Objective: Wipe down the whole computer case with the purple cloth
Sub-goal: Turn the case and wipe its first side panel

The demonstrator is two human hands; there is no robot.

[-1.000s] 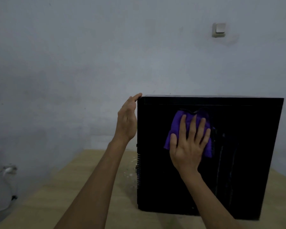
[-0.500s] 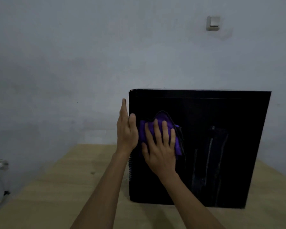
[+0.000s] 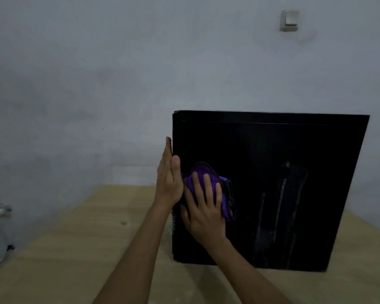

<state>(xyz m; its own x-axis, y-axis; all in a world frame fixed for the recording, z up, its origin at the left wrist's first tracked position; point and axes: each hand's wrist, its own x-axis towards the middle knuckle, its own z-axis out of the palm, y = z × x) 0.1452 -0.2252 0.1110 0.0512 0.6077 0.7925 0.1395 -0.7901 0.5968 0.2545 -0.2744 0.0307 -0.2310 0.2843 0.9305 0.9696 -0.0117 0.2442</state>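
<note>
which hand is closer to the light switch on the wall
Right. The right hand presses the purple cloth on the case's side, below-left of the switch; the left hand lies flat on the case's left edge, farther left.

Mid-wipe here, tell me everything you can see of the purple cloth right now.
The purple cloth is soft, bunched fabric with a darker edge on its right. It lies flat against the black computer case, on the near side panel by its left edge, about mid-height. The right hand presses it there with spread fingers, covering much of it. The left hand touches the case's left edge right beside it.
</note>
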